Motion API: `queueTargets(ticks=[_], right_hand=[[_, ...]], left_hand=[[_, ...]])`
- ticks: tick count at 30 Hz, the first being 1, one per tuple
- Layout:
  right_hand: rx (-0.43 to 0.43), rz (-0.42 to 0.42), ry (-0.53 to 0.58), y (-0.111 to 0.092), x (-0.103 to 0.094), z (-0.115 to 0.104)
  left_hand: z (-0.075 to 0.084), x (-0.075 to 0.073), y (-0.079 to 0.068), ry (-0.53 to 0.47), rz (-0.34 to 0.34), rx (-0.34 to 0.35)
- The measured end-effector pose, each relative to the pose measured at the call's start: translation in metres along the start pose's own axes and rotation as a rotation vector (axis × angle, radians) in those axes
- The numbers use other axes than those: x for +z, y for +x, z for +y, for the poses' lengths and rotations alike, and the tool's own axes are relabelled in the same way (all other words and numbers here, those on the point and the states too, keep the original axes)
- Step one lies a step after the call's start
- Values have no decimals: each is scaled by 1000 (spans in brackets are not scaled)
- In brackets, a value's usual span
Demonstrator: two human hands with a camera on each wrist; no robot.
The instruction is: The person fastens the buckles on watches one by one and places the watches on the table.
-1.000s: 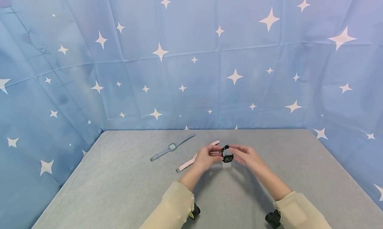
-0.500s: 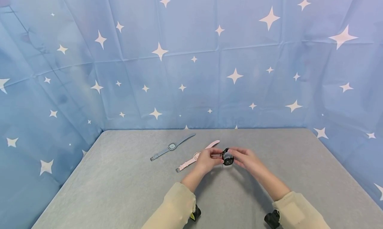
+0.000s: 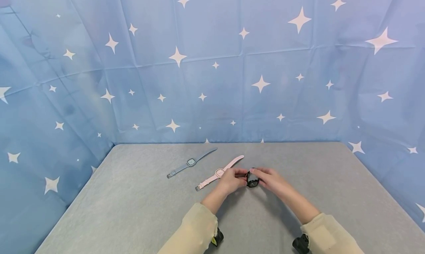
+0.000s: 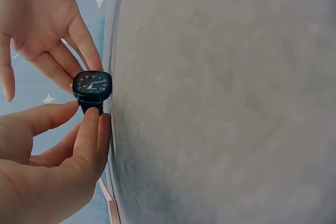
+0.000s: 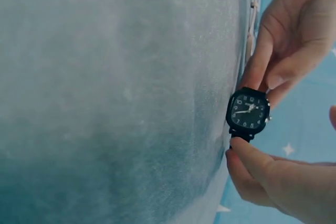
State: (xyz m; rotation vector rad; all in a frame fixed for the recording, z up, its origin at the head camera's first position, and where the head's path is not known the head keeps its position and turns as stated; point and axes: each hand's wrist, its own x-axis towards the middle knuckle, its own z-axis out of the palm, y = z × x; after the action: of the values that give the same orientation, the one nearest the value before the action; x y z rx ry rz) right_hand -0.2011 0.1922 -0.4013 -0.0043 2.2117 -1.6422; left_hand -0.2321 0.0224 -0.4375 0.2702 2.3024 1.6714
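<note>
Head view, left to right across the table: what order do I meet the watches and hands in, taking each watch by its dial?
Blue watch, pink watch, left hand, black watch, right hand.

The strap ends of the black rounded-square wristwatch (image 3: 253,184) were hidden by the fingers of the left hand (image 3: 230,180) and right hand (image 3: 270,181). Dial markings on the pale-blue strapped wristwatch (image 3: 191,162), toward the grey table's (image 3: 132,209) far edge, were too small to read. The table's near edge and both beige sleeves (image 3: 190,232) were cut off.
</note>
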Motion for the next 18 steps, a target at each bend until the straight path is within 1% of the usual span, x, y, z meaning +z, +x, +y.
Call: queueTargets(ticks=[5,9,13,15,18], right_hand=[[-2,-10,-6,1,-1,0],[2,-13,-13,1,-1,1],[-1,-15,-13,1,-1,2],[-2,-13,-9,1,-1,1],[-2,-6,-3,2,0,1]], left_hand=[[0,-1,0,14,-8,-18],[0,-1,-1,-1,-13,-19],[1,-2,-2,29,-9,-11],[1,-2,-1,35,4,-8],[2,-3,-1,-22,16,-17]])
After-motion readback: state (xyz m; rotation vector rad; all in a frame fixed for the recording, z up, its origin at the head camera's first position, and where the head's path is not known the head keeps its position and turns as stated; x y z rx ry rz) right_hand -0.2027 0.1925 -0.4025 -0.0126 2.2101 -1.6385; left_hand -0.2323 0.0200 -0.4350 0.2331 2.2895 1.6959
